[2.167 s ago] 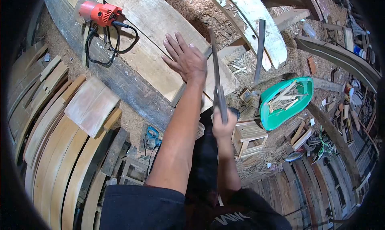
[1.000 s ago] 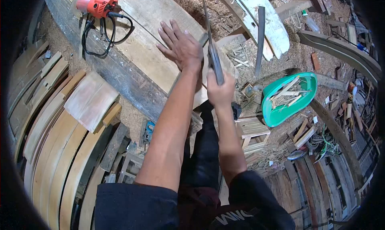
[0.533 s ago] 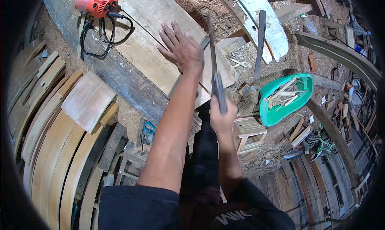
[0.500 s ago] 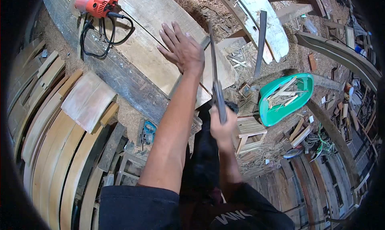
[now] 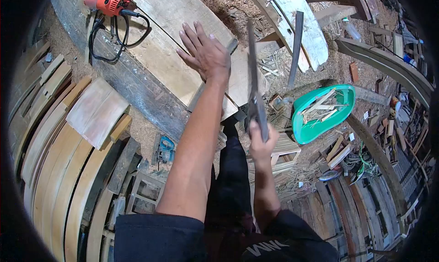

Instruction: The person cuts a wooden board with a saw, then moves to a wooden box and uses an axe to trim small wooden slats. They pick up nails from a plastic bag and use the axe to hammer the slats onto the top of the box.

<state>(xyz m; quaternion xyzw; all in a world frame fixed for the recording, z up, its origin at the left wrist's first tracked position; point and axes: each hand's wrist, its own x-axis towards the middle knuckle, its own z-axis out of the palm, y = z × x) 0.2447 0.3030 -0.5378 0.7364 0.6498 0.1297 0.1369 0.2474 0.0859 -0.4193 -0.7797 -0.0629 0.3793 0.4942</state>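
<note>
My left hand [image 5: 208, 56] lies flat with its fingers spread on a pale wooden board [image 5: 176, 74], pressing near a dark narrow strip [image 5: 196, 97] that crosses under the wrist. In my right hand [image 5: 264, 145] is the dark handle of a handsaw [image 5: 254, 74], its long blade pointing away from me and blurred by motion. The blade stands just to the right of the board's near end piece [image 5: 242, 79]. Fingers of the right hand are wrapped around the handle.
An orange-red power tool [image 5: 107, 1] with a black cord rests on the boards. A green tub [image 5: 299, 129] of wood scraps stands at right. On the floor lies a blue jigsaw [image 5: 164, 148]. Curved planks [image 5: 77, 184] are stacked at left, amid sawdust.
My right hand and the handsaw have shifted slightly right and towards me, the blade swinging away from the board. My left hand stays flat on the board.
</note>
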